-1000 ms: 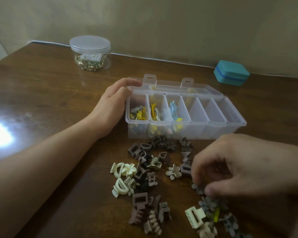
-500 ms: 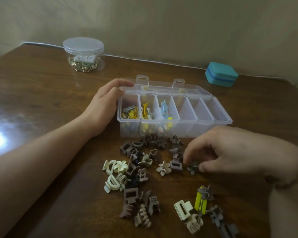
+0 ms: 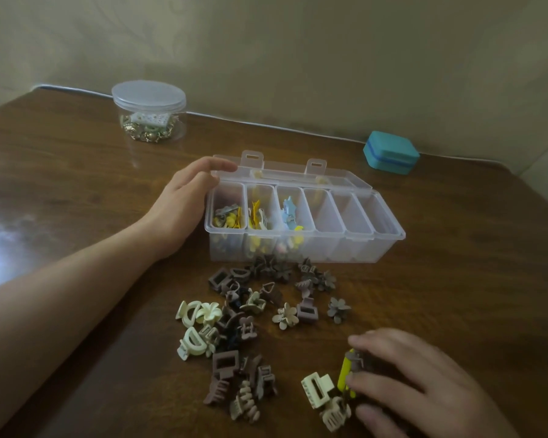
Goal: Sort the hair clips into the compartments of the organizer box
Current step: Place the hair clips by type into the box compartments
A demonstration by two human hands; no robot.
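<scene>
Your left hand point(image 3: 184, 200) rests open against the organizer box point(image 3: 304, 245); your right hand point(image 3: 408, 380) closes around the yellow clip point(image 3: 344, 373). Pinch it alone, clear of neighbouring clips.

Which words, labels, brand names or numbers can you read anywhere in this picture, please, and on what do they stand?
None can be read.
Round jar: a white patterned piece inside, its marks too blurred to read.
Teal case: no lettering shows.
Organizer box: clear plastic, no label shows.
</scene>
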